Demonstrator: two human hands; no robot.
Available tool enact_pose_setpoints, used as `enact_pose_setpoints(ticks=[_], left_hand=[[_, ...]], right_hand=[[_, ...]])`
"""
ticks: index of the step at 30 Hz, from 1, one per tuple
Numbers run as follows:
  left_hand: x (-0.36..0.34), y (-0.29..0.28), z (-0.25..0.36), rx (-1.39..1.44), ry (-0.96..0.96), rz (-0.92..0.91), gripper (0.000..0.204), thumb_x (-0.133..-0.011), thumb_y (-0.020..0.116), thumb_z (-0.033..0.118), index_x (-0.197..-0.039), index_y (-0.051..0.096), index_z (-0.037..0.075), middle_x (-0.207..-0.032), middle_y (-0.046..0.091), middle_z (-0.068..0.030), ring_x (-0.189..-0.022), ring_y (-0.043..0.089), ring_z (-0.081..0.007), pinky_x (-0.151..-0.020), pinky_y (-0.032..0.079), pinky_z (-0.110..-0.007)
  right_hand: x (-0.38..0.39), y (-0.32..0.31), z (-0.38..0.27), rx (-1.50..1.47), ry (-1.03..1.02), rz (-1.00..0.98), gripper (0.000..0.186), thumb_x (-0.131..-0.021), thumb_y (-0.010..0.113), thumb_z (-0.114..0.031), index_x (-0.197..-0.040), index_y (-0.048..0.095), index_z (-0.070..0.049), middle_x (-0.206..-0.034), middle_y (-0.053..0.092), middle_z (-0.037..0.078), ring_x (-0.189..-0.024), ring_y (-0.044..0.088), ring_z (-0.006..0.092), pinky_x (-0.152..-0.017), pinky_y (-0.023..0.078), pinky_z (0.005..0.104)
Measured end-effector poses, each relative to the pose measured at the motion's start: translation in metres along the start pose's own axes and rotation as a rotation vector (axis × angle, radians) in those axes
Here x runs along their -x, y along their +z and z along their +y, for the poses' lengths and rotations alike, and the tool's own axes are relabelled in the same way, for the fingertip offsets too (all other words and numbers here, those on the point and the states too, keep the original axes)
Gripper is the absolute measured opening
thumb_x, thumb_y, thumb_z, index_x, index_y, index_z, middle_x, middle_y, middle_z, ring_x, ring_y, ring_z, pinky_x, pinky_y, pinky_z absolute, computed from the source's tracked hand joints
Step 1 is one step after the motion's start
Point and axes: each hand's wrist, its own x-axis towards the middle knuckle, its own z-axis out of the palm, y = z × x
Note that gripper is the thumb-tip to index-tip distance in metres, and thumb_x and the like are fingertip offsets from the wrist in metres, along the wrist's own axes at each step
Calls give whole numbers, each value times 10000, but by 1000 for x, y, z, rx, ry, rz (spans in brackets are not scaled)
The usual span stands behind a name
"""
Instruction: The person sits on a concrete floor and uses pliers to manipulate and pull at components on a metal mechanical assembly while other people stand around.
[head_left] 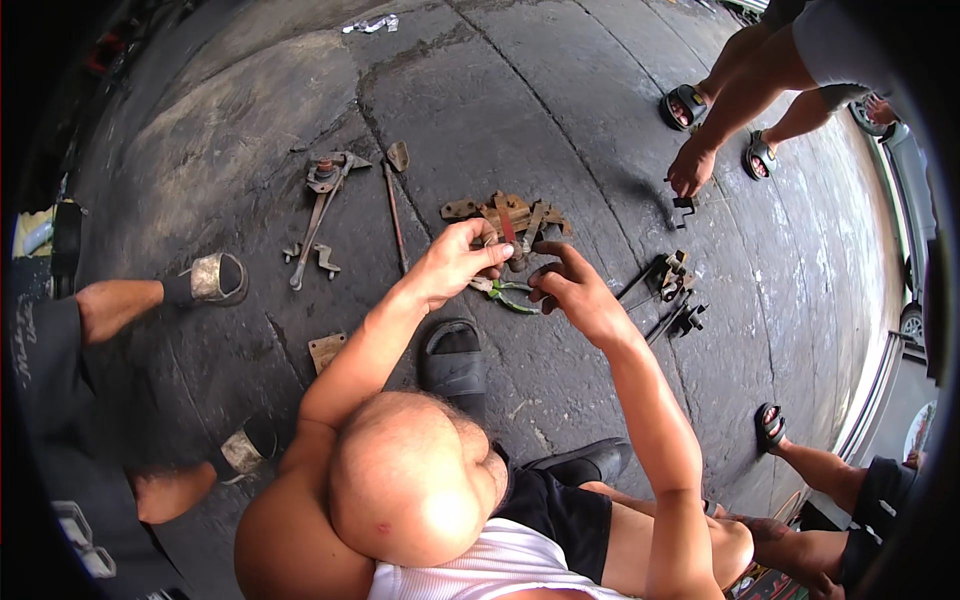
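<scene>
My left hand (pixel 465 262) is closed in a pinch, thumb against fingertips, on something small I cannot make out. A small brown metal piece (pixel 517 262) shows just past its thumb. My right hand (pixel 575 290) faces it with half-curled fingers, index finger and thumb apart, and no object visible between them. Beyond both hands lies a pile of rusty metal brackets (pixel 515 214), with a reddish strip (pixel 507 226) among them. Green-handled pliers (pixel 512 297) rest on the floor below, partly hidden by my left hand.
Left of the pile lie a metal lever assembly (pixel 322 195) and a long rod with a spoon-shaped end (pixel 395 190). A rusty plate (pixel 326 350) is beside my left forearm. Dark metal parts (pixel 672 290) lie right. Another person's hand (pixel 690 168) holds a black bracket (pixel 683 208); other people's feet stand around.
</scene>
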Motion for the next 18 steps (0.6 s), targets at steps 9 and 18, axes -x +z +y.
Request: enact_pose_setpoints(ticks=[9,18], left_hand=[[11,10,-10,-70,167,113,179,-959,698,79,-898,530,70,-817,543,31,-680,546,-47,-588,474,-235],[18,16,6,-261,254,164,195,-922,729,71,-867,543,49,-815,491,44,-686,494,-29,-582,428,-228]], right_hand=[[-9,-3,36,67,-201,-5,507,-915,649,-3,-1384,458,22,-1054,655,98,-970,639,148,-869,515,293],[-3,4,39,215,-353,175,264,-864,679,-15,-1114,615,39,-966,731,134,-862,692,179,-806,559,345]])
